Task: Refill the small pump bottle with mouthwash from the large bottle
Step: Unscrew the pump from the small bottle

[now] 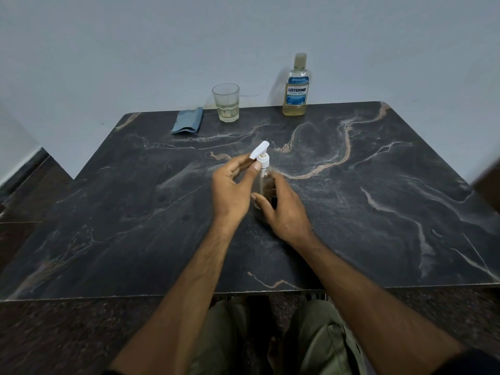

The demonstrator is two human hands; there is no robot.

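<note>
— From the head camera, how far along?

— Early, I'd say. The small pump bottle (pixel 263 182) stands mid-table (pixel 378 212), pump on, seemingly empty. The large bottle (pixel 296 86) waits capped at the far edge, near a glass (pixel 226 102) and cloth (pixel 188 120).

— And the hands?

— Left hand (pixel 232 189) fingers pinch the pump collar; right hand (pixel 284 209) fingers wrap the bottle's body, steadying it.

Two hands (pixel 232 190), two bottles (pixel 296 87), one glass (pixel 226 104), one cloth (pixel 188 121)
</note>
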